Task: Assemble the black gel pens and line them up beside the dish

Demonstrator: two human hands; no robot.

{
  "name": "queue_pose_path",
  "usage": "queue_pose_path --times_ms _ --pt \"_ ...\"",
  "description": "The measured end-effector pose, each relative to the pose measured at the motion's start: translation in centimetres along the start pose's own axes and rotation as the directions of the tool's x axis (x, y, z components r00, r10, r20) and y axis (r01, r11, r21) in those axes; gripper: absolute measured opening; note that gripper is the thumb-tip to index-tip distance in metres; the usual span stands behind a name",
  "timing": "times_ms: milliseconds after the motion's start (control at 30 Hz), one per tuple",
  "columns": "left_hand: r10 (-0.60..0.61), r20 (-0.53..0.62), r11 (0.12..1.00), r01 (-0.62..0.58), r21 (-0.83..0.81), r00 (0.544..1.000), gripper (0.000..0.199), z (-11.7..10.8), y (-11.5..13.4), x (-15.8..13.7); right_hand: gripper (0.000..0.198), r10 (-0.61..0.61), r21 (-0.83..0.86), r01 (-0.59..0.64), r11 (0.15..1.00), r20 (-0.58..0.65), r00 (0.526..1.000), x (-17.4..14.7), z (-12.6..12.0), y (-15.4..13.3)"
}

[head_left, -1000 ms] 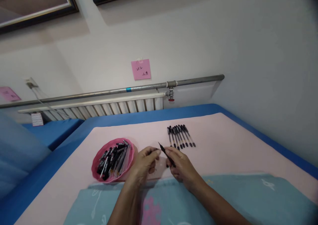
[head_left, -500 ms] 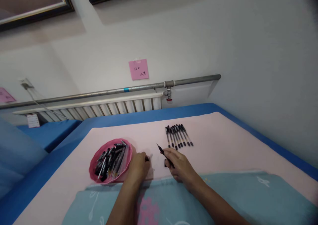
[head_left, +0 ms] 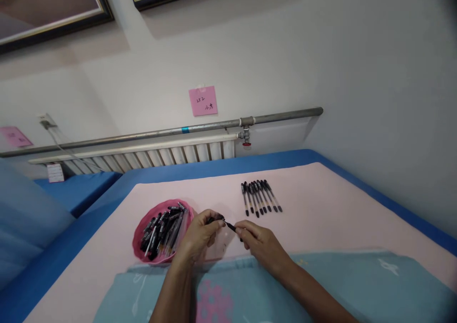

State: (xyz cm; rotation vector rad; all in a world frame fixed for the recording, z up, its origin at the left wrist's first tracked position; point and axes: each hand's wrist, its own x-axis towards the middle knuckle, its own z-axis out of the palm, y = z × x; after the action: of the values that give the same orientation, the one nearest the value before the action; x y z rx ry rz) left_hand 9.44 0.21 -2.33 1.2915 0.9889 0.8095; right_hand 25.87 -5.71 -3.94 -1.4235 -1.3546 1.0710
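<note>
Reference landmark: the round pink bowl with a scalloped rim (head_left: pixel 137 235), filled with loose black and clear pens and pen parts (head_left: pixel 164 228). Both hands are to the right of the bowl, the left hand (head_left: pixel 200 230) close beside it, the right hand (head_left: pixel 262 242) well apart from it.

The right hand has a slim, tapered black pen part (head_left: pixel 232 227) between thumb and forefinger, fingers drawn in. The left hand has thumb and fingers pinched on a small black piece (head_left: pixel 219 217), largely hidden; its type cannot be confirmed.

Critical relation: the pen part lies between the hands, right of the bowl, its long axis sloping from the right hand up and leftward, narrow end foremost, to the left fingertips. That end meets or nearly meets the small black piece; contact cannot be determined. The rear end lies under the right hand.

A fanned row of clear-barrelled pens with black caps (head_left: pixel 260 197) lies further right of the bowl, lengthwise away from the person, on the pale pink cloth (head_left: pixel 307 209). The right hand is the nearer to this row; neither hand touches it.
</note>
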Motion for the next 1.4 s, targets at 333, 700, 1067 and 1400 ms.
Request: queue_pose_path --times_ms 333,700,1067,1400 --pt "-0.003 0.043 1.0 0.004 -0.014 0.999 0.022 -0.3 0.1 -0.1 0.02 -0.03 -0.056 0.031 0.998 0.002 1.0 -0.3 -0.3 0.0" --pt "-0.062 0.071 0.998 0.06 0.029 0.996 0.028 -0.4 0.3 -0.4 0.021 -0.084 -0.129 0.09 0.988 0.051 0.995 -0.6 -0.3 0.3" --pt "-0.024 -0.059 0.985 0.013 -0.174 0.998 0.033 1.1 -0.4 0.3 0.021 -0.235 -0.272 0.21 0.939 -0.062 0.97 -0.7 0.3 0.7" --pt "-0.093 -0.055 0.932 0.067 -0.356 0.994 0.043 1.9 -0.7 0.4 0.019 -0.268 -0.345 0.217 0.913 -0.106 0.958 -0.7 0.3 0.4"
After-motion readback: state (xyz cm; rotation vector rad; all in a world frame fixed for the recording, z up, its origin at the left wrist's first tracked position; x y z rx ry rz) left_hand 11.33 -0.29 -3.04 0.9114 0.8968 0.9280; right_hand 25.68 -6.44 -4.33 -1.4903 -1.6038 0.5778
